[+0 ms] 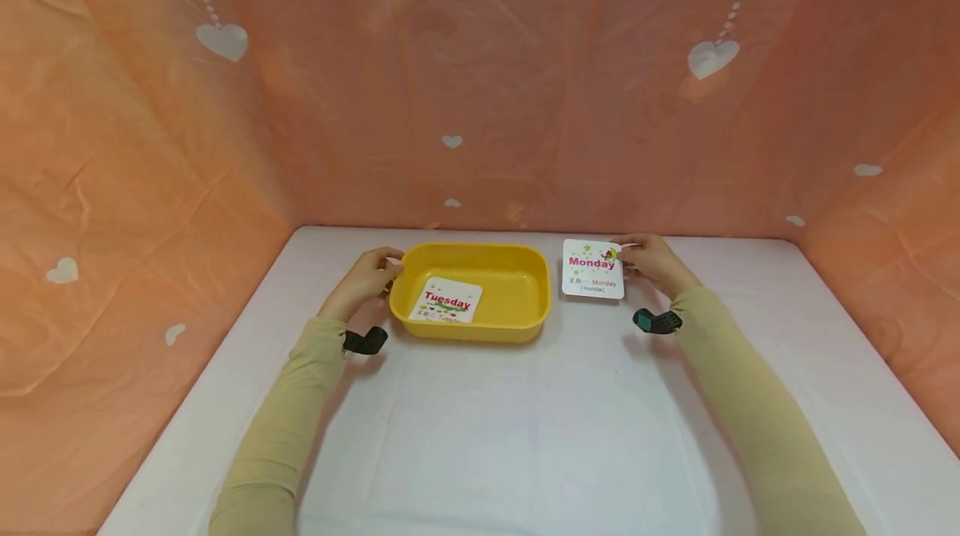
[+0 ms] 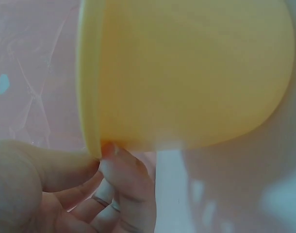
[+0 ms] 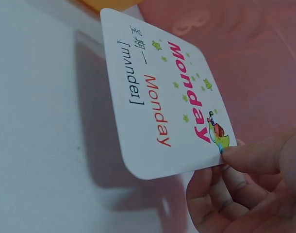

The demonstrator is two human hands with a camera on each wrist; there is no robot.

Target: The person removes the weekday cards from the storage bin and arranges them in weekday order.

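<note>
A yellow plastic tray point(image 1: 517, 334) with rounded corners stands toward the back of the table, and a white card printed "Tuesday" point(image 1: 447, 300) lies inside it. My left hand point(image 1: 367, 279) pinches the tray's rim at its left end between thumb and index finger; the left wrist view shows this grip on the yellow wall point(image 2: 196, 73) up close. To the right of the tray, my right hand point(image 1: 651, 259) pinches a white card printed "Monday" point(image 1: 592, 269) by its right edge. In the right wrist view the card point(image 3: 153, 97) is tilted, raised over the table with its shadow beneath.
A white cloth point(image 1: 510, 436) covers the table. Orange sheeting with white hearts point(image 1: 480, 86) hangs behind and along both sides, meeting the table's back edge just beyond the tray. Black bands point(image 1: 365, 341) are worn on both wrists.
</note>
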